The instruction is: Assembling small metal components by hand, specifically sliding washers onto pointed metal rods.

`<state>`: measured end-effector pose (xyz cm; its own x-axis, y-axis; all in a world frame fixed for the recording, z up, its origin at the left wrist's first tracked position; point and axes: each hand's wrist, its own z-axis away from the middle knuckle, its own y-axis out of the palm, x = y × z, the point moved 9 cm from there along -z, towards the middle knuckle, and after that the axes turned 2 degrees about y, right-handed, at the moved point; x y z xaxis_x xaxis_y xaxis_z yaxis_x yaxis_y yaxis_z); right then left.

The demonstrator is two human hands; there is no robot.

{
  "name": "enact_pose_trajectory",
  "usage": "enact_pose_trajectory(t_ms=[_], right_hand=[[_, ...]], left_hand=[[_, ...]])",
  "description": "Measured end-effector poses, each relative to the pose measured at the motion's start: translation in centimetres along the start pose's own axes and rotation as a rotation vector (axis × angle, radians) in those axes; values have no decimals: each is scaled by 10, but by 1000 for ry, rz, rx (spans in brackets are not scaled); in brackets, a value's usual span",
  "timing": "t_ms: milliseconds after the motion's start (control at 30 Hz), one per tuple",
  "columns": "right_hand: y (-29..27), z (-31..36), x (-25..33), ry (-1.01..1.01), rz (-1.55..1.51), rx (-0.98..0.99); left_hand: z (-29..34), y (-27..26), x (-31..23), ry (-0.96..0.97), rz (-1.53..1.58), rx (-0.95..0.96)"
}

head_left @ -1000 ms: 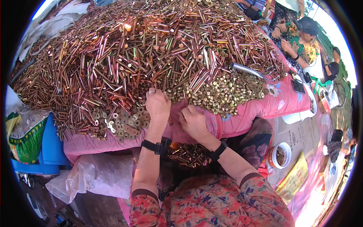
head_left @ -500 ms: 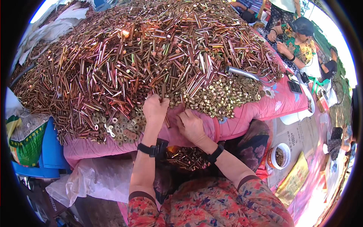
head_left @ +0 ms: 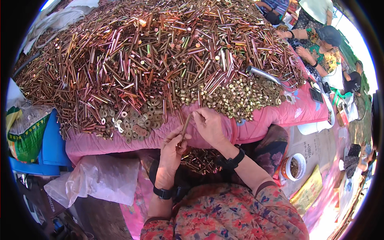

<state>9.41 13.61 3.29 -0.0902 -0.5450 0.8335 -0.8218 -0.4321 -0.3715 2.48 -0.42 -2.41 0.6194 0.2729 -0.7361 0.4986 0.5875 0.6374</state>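
My left hand (head_left: 171,150) is closed round a copper-coloured metal tube (head_left: 185,127), which slants up to the right over the pink quilt's edge. Beside the tube's upper end, my right hand (head_left: 211,127) has thumb and forefinger pinched together; whatever they hold, if anything, is too small to make out. Ahead rises a big heap of similar metal tubes (head_left: 132,60). Flat washers (head_left: 138,122) lie at its near left, and a pile of brassy nuts (head_left: 230,102) is at its near right.
Pink quilt (head_left: 276,118) covers the work surface. A metal-handled tool (head_left: 264,75) and a phone (head_left: 316,95) lie at the right. Below my hands sit more tubes (head_left: 200,161). A white tub (head_left: 295,167) stands lower right, a blue container (head_left: 54,146) left. A co-worker (head_left: 326,52) sits far right.
My left hand has drawn back from the heap toward me and now holds a tube. My right hand has shifted slightly right and up, its fingers near the tube's upper end.
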Motion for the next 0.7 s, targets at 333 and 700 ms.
enact_pose_trajectory(t_ms=[333,700], right_hand=[[5,21,20,-8,-114,37],[60,-6,11,-35,391,260]], left_hand=[[11,-5,9,-9,-70,-84],[21,-43,-17,131,-42,-302]])
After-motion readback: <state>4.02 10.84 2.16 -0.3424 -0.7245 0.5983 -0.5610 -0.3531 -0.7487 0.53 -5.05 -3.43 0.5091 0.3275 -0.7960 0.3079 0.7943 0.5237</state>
